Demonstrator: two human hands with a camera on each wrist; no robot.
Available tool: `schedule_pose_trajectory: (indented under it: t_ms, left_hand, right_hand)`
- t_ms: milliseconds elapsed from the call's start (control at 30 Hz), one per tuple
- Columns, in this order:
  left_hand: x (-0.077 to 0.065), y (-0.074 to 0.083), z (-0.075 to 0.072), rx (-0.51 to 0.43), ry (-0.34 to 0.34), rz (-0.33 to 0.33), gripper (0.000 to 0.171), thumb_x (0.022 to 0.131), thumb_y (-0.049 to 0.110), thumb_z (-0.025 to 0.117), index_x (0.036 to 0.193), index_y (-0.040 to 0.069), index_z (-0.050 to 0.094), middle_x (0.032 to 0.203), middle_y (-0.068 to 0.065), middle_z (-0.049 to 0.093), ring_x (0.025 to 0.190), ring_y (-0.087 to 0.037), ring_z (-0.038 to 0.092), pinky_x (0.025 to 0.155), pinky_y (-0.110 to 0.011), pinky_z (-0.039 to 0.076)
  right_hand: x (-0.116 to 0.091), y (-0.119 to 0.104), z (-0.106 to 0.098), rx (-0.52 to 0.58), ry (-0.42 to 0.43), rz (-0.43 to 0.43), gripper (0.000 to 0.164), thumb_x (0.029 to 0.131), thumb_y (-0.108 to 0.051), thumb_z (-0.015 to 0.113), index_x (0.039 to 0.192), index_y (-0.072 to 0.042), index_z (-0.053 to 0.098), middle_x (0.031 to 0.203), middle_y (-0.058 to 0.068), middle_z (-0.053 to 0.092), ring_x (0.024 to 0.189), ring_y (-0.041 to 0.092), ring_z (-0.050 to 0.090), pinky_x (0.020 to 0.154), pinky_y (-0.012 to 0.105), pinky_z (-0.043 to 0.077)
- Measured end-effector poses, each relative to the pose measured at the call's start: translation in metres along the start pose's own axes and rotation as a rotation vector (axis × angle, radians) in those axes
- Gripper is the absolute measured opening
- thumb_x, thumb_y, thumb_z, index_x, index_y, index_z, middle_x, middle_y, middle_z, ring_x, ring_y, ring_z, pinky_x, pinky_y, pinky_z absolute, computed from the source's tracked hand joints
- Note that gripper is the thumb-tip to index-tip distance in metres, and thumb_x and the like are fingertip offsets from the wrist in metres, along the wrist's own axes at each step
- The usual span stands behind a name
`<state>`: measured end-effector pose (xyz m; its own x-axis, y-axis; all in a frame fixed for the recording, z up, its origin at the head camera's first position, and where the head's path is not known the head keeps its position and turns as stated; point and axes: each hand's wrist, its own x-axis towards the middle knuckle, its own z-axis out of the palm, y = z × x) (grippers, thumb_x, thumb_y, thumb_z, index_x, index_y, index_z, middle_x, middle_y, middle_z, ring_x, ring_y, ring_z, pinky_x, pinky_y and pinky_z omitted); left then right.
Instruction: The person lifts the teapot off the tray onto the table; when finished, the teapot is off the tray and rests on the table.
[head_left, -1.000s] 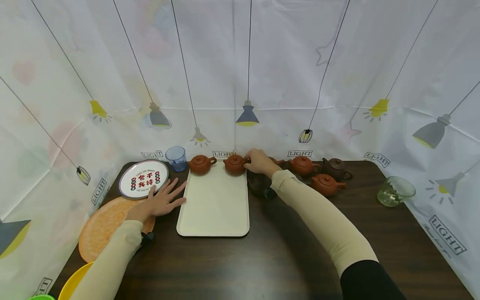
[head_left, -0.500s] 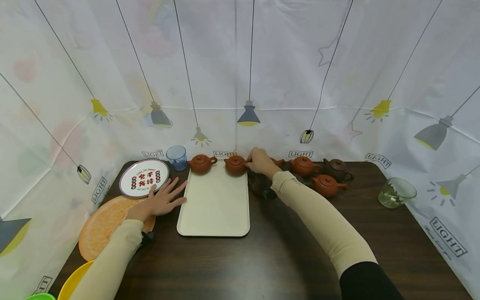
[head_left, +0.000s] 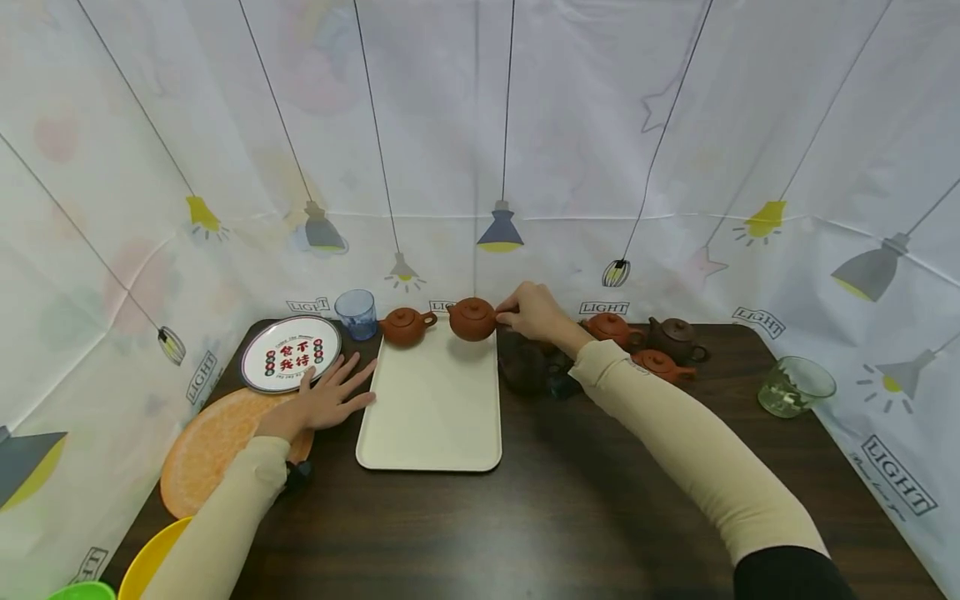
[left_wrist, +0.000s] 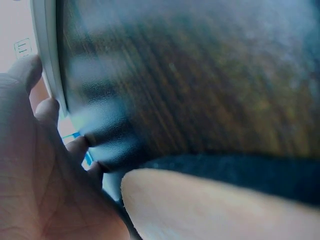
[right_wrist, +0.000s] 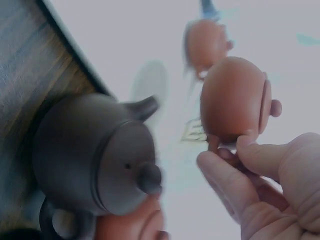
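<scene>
My right hand (head_left: 540, 315) pinches the handle of a reddish-brown clay teapot (head_left: 472, 319) between thumb and fingers. This teapot hangs just above the far right part of a cream tray (head_left: 431, 408), as the shadow in the right wrist view suggests. A similar teapot (head_left: 406, 327) sits at the tray's far left corner. My left hand (head_left: 322, 402) lies with fingers spread, its fingertips at the tray's left rim. In the left wrist view its fingers (left_wrist: 47, 110) are straight beside that rim. A dark teapot (right_wrist: 90, 150) stands under my right forearm, partly hidden in the head view.
Several more teapots (head_left: 660, 364) cluster right of the tray. A blue glass (head_left: 356, 315) and a printed round plate (head_left: 291, 354) lie left of it, above an orange-slice mat (head_left: 217, 450). A green glass (head_left: 795, 387) stands at the right table edge; a yellow container (head_left: 153, 554) is near left.
My right hand has lifted the gripped teapot up off the tray, with the arm shifting slightly up and to the right. The left hand stays where it was on the tray's rim.
</scene>
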<state>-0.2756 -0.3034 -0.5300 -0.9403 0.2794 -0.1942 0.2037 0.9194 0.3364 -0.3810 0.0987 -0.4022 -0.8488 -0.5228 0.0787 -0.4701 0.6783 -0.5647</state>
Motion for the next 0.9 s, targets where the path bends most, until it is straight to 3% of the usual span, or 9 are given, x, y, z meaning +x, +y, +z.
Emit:
schedule_pose_trajectory:
  t_ms: [133, 267, 367, 500, 700, 900]
  left_hand:
    - [-0.001, 0.003, -0.002, 0.013, -0.007, -0.007, 0.081, 0.106, 0.078, 0.03, 0.173, 0.039, 0.009, 0.184, -0.009, 0.004, 0.17, -0.04, 0.004, 0.126, -0.076, -0.011]
    - [-0.004, 0.003, -0.003, 0.012, -0.008, -0.01, 0.083, 0.105, 0.08, 0.028, 0.173, 0.039, 0.009, 0.184, -0.01, 0.004, 0.17, -0.041, 0.003, 0.126, -0.077, -0.011]
    - [-0.004, 0.003, -0.004, -0.007, -0.01, 0.003, 0.083, 0.105, 0.08, 0.03, 0.174, 0.037, 0.01, 0.183, -0.011, 0.003, 0.169, -0.042, 0.002, 0.125, -0.078, -0.012]
    - [-0.005, 0.003, -0.005, 0.004, -0.015, -0.006, 0.083, 0.105, 0.08, 0.03, 0.174, 0.038, 0.008, 0.183, -0.01, 0.003, 0.17, -0.041, 0.002, 0.125, -0.077, -0.013]
    - [-0.002, -0.001, -0.004, 0.026, -0.019, -0.019, 0.082, 0.105, 0.08, 0.03, 0.173, 0.041, 0.007, 0.184, -0.008, 0.002, 0.17, -0.04, 0.002, 0.125, -0.077, -0.012]
    - [-0.002, 0.005, -0.004, 0.004, -0.024, -0.009, 0.083, 0.105, 0.079, 0.031, 0.174, 0.038, 0.008, 0.184, -0.01, 0.002, 0.169, -0.042, 0.002, 0.125, -0.077, -0.014]
  right_hand:
    - [-0.027, -0.011, -0.019, 0.054, -0.027, -0.005, 0.023, 0.103, -0.01, 0.071, 0.12, 0.004, 0.08, 0.112, 0.023, 0.081, 0.09, 0.032, 0.083, 0.071, 0.027, 0.064]
    - [-0.059, -0.017, -0.031, 0.05, -0.046, -0.063, 0.023, 0.103, -0.01, 0.072, 0.12, 0.004, 0.08, 0.112, 0.024, 0.081, 0.069, 0.022, 0.079, 0.055, 0.022, 0.052]
    - [-0.086, -0.017, -0.034, 0.013, -0.037, -0.108, 0.022, 0.102, -0.011, 0.074, 0.119, 0.001, 0.081, 0.11, 0.022, 0.082, 0.046, 0.007, 0.057, 0.048, 0.021, 0.036]
    - [-0.119, -0.012, -0.028, -0.025, -0.021, -0.13, 0.022, 0.101, -0.013, 0.075, 0.118, -0.002, 0.083, 0.107, 0.019, 0.083, 0.038, 0.003, 0.036, 0.045, 0.021, 0.031]
    - [-0.148, 0.009, -0.004, -0.034, -0.039, -0.082, 0.02, 0.1, -0.012, 0.076, 0.116, -0.002, 0.084, 0.109, 0.019, 0.083, 0.043, 0.003, 0.045, 0.047, 0.02, 0.034]
    - [-0.159, 0.036, 0.01, -0.03, -0.003, -0.006, 0.02, 0.099, -0.011, 0.077, 0.115, -0.001, 0.084, 0.108, 0.019, 0.083, 0.046, 0.003, 0.05, 0.047, 0.02, 0.035]
